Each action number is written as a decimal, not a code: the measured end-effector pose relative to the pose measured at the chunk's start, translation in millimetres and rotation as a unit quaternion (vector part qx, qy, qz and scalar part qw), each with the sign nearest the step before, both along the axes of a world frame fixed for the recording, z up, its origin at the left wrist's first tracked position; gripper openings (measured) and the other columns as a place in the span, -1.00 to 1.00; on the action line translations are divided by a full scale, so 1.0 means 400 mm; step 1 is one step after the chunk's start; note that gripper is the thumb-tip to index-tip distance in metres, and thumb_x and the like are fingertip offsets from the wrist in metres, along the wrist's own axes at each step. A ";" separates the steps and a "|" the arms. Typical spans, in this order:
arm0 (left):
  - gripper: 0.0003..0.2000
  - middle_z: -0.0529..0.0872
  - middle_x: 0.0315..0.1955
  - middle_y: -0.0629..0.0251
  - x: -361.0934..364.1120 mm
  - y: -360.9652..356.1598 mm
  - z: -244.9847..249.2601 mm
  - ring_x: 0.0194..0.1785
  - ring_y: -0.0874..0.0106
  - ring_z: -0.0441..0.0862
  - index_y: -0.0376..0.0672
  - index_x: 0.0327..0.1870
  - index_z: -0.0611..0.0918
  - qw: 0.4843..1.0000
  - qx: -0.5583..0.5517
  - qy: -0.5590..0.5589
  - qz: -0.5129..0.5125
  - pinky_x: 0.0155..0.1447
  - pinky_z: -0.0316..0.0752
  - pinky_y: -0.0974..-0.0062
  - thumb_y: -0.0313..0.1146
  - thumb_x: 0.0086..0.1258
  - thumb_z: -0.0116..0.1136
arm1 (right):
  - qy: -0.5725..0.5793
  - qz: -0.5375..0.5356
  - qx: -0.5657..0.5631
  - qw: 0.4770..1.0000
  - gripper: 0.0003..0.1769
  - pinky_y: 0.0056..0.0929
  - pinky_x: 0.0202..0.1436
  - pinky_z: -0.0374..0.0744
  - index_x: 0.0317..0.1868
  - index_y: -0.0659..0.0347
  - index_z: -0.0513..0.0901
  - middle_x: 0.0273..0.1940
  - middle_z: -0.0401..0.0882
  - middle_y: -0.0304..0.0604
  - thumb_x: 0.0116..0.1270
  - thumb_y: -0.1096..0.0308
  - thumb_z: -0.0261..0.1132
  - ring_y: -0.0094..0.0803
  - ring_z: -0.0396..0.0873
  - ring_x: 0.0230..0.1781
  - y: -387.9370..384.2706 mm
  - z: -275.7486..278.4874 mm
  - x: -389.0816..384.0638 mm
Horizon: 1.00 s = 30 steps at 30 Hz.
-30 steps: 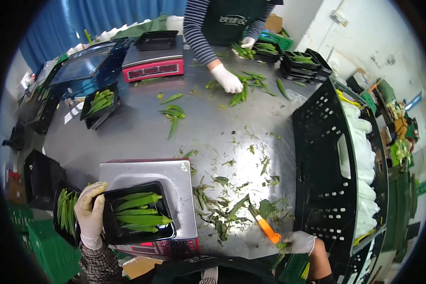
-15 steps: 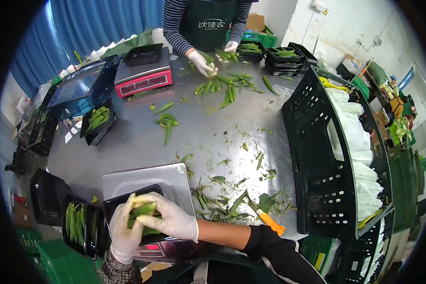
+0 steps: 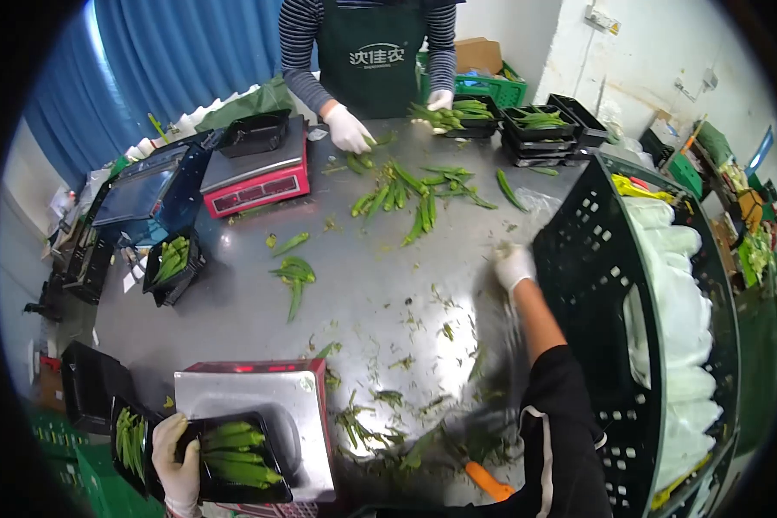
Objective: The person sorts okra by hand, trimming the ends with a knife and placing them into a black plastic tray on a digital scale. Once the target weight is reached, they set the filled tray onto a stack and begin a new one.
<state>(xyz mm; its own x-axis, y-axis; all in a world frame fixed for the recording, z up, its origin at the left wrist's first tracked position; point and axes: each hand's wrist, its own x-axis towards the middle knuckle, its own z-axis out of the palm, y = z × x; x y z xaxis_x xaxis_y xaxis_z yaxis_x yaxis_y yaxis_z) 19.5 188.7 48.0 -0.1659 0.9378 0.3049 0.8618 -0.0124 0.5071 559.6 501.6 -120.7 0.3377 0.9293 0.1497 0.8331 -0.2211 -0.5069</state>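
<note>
My gloved left hand [image 3: 176, 466] is at the left rim of a black plastic tray [image 3: 272, 453], with its thumb over the edge. Several okra pods [image 3: 236, 453] lie side by side in that tray, which rests on the metal pan of a scale [image 3: 306, 414]. Far to the right, my gloved right hand [image 3: 514, 265] is stretched over the table beside a dark green crate [image 3: 578, 285]. Its fingers are smeared by motion, and I cannot make out anything in them.
Across the table a person in an apron [image 3: 371, 60] handles okra with gloved hands. A loose okra pile [image 3: 397, 194] lies before them, beside a red scale [image 3: 259, 192]. Trimmings [image 3: 371, 427] and an orange-handled tool [image 3: 489, 482] lie right of my scale. Another okra tray [image 3: 129, 440] stands left.
My right hand has left the okra and swung far right toward the crate. My left hand has moved down to the tray's left edge. Okra now lies in the tray.
</note>
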 end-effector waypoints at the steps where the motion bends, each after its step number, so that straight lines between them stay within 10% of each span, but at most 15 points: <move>1: -0.63 0.59 -0.05 0.12 -0.011 -0.008 0.004 0.09 0.21 0.49 -0.31 -0.10 0.57 1.000 -0.015 0.008 0.022 0.25 0.30 0.37 -0.74 -0.02 0.07 | -0.036 -0.027 -0.039 0.998 -0.69 -0.17 -0.04 0.54 -0.10 0.20 0.61 -0.20 0.62 0.11 0.24 0.22 0.16 0.03 0.59 -0.14 0.032 0.021 0.025; 7: -0.70 0.61 -0.12 0.13 0.016 0.012 0.032 0.02 0.24 0.52 -0.31 -0.17 0.59 0.991 -0.030 0.073 0.105 0.23 0.32 0.36 -0.71 0.02 0.07 | -0.293 -0.048 0.008 0.955 -0.65 -0.15 0.08 0.49 0.03 0.19 0.54 0.07 0.48 0.08 0.28 0.34 -0.01 0.01 0.48 0.06 0.273 -0.101 0.162; 10: -0.71 0.62 -0.14 0.14 0.016 0.018 0.025 0.01 0.23 0.53 -0.31 -0.19 0.59 0.988 -0.034 0.082 0.125 0.22 0.33 0.35 -0.70 0.02 0.07 | -0.137 -0.089 -0.074 0.984 -0.65 -0.17 0.30 0.29 0.04 0.16 0.54 0.14 0.46 -0.02 0.28 0.38 -0.01 -0.05 0.40 0.19 0.341 -0.079 0.184; 15: -0.74 0.62 -0.14 0.13 0.035 0.037 0.023 0.00 0.22 0.53 -0.32 -0.20 0.59 0.987 -0.055 0.084 0.123 0.20 0.35 0.35 -0.68 0.04 0.08 | -0.109 -0.092 -0.046 0.989 -0.82 -0.25 -0.15 0.58 -0.20 0.26 0.61 -0.20 0.60 0.01 0.25 0.39 0.16 -0.19 0.61 -0.21 0.340 -0.086 0.196; 17: -0.75 0.62 -0.12 0.10 0.040 0.037 0.025 0.02 0.21 0.53 -0.33 -0.20 0.59 0.988 -0.050 0.066 0.128 0.19 0.35 0.34 -0.66 0.05 0.10 | 0.198 -0.088 -0.008 0.976 -0.82 -0.33 -0.26 0.55 -0.21 0.26 0.61 -0.32 0.58 -0.13 0.28 0.35 0.16 -0.36 0.56 -0.34 0.334 -0.108 0.191; 21: -0.77 0.63 -0.13 0.09 0.043 0.023 0.028 0.00 0.20 0.54 -0.32 -0.19 0.60 0.994 -0.015 0.047 0.100 0.17 0.36 0.34 -0.64 0.08 0.10 | 0.731 0.084 0.059 0.674 -0.76 -0.58 -0.41 0.35 -0.09 0.18 0.57 -0.42 0.48 -0.41 0.32 0.26 0.16 -0.61 0.37 -0.50 0.232 -0.071 0.113; 30: -0.76 0.67 -0.23 0.10 0.118 0.024 0.092 -0.11 0.24 0.60 -0.33 -0.19 0.63 0.996 0.039 -0.081 -0.004 0.06 0.45 0.41 -0.62 0.08 0.13 | 0.870 0.313 -0.071 0.375 -0.77 -0.51 -0.36 0.42 -0.04 0.23 0.51 -0.30 0.43 -0.29 0.43 0.31 0.02 -0.58 0.28 -0.51 -0.176 0.257 -0.257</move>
<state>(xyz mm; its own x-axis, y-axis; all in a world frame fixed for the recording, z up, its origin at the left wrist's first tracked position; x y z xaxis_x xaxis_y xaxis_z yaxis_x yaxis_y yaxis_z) 66.5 198.4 84.7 -0.2111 0.9140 0.3465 0.7679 -0.0642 0.6373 456.7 431.1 -17.9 -0.4814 0.8649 0.1423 -0.8190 -0.3859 -0.4247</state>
